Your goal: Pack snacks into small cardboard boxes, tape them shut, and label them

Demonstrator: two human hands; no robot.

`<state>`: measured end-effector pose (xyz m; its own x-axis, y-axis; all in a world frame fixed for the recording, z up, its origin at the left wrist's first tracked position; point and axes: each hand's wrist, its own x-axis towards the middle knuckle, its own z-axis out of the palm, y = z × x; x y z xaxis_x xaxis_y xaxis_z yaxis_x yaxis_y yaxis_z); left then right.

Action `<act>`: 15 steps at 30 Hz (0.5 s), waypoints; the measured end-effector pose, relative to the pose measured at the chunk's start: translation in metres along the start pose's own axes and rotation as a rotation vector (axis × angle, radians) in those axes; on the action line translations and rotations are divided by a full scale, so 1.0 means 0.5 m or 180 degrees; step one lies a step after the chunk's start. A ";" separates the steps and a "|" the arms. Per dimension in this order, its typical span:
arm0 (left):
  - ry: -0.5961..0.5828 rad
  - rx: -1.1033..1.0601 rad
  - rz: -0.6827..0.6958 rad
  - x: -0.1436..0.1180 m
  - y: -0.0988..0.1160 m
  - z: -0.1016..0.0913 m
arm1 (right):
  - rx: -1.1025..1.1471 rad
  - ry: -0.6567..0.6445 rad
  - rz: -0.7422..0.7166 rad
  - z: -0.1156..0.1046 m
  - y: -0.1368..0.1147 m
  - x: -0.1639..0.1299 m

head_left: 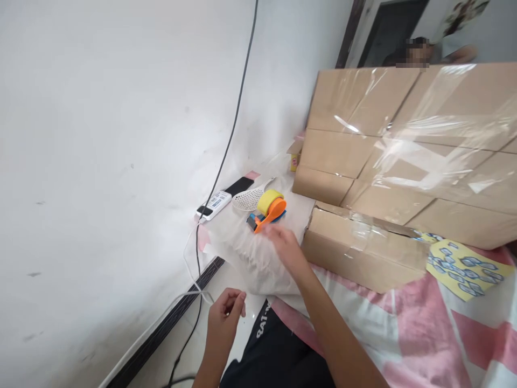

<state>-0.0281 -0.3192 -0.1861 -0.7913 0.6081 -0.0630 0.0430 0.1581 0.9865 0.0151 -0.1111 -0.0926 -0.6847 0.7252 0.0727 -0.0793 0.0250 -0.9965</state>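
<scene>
My right hand [283,242] reaches over the bedding with its fingers stretched towards an orange tape dispenser [268,214] that carries a yellow roll of tape [270,201]. Its fingertips are at the dispenser's near side; blur hides whether they touch it. My left hand [228,308] hovers lower down, above the floor, fingers loosely curled in and thumb close to them. No object shows in it. A long closed cardboard box [359,245] with clear tape across its top lies just right of my right hand.
A large taped cardboard stack [404,145] stands behind the box. Left of the dispenser lie a white perforated scoop [248,199], a white device [214,206] and a black phone-like slab [239,186]. A dark cable [232,126] hangs along the wall. Yellow patterned sheet [464,269] at right; person behind.
</scene>
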 end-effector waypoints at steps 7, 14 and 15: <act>-0.0818 0.0358 0.0467 0.002 0.091 0.051 | -0.1303 -0.0763 0.0254 -0.057 -0.079 -0.168; -0.1483 0.0245 0.0482 0.007 0.119 0.119 | -0.1624 -0.0178 -0.0079 -0.119 -0.111 -0.204; -0.1543 0.0228 0.0441 0.009 0.117 0.127 | -0.1606 -0.0133 -0.0088 -0.128 -0.109 -0.211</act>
<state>0.0096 -0.2577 -0.1381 -0.4021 0.9155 -0.0119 0.1827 0.0930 0.9788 0.1381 -0.1447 -0.0486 -0.7166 0.6915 0.0907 0.2550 0.3809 -0.8888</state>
